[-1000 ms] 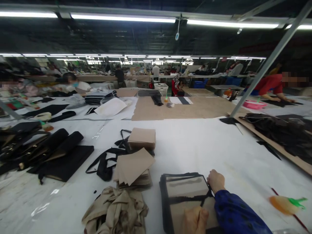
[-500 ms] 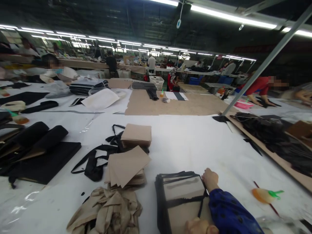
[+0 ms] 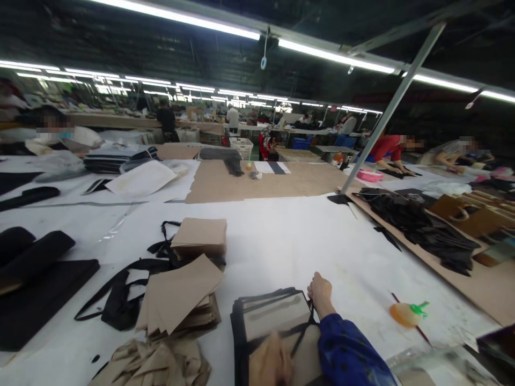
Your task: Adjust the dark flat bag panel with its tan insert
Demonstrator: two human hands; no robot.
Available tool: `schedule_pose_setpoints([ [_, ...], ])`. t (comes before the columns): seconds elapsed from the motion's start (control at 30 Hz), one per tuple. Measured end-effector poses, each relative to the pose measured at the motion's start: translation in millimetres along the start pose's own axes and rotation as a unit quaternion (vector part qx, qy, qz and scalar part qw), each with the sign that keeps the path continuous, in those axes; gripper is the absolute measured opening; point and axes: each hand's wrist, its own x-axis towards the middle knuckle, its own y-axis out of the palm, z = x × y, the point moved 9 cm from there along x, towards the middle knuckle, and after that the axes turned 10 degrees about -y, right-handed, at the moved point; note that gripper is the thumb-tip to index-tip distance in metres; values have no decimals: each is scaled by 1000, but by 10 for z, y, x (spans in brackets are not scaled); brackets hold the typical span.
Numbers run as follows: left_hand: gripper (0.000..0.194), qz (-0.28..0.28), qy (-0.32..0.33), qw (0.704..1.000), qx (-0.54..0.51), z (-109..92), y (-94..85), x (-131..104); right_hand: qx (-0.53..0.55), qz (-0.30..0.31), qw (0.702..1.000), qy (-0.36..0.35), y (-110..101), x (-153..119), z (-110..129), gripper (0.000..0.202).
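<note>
Busy workshop hall under strip lights, and you're at a long white-covered table [image 3: 306, 241]; take the stack of black-edged tan panels [image 3: 273, 316] at the near edge as landmark: left of it lie loose tan card sheets [image 3: 181, 295] and black straps [image 3: 120, 289], below-left a crumpled beige cloth [image 3: 161, 364]. Your left hand [image 3: 269, 364] lies blurred on the stack's near end, grip unreadable; the stack's long axis runs away from you. Your right hand [image 3: 321, 292], in a blue sleeve, curls closed at the stack's far right corner on a black strip, with an orange glue bottle [image 3: 407, 313] well right.
</note>
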Motion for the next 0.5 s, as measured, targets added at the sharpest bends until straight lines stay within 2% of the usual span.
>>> schedule_pose_setpoints([
  [0.07, 58, 9, 6, 993, -119, -229, -6, 28, 18, 35, 998, -52, -91, -119, 184, 40],
  [0.13, 49, 10, -10, 971, -238, -411, -18, 62, 21, 87, 989, -120, -214, -312, 380, 46],
  [0.23, 36, -25, -53, 959, -278, -605, 24, 126, -16, 181, 954, -238, -371, -729, 658, 52],
  [0.3, 32, -63, -65, 970, -226, -721, 111, 173, -62, 238, 922, -297, -397, -1016, 763, 54],
  [0.37, 32, -68, -36, 993, -94, -883, 325, 227, -104, 281, 896, -328, -362, -1230, 781, 50],
  [0.43, 35, -45, 22, 997, 56, -1033, 665, 262, -127, 301, 883, -338, -312, -1340, 748, 45],
  [0.5, 40, -8, 68, 982, 175, -1111, 1071, 247, -123, 315, 880, -333, -267, -1375, 702, 41],
])
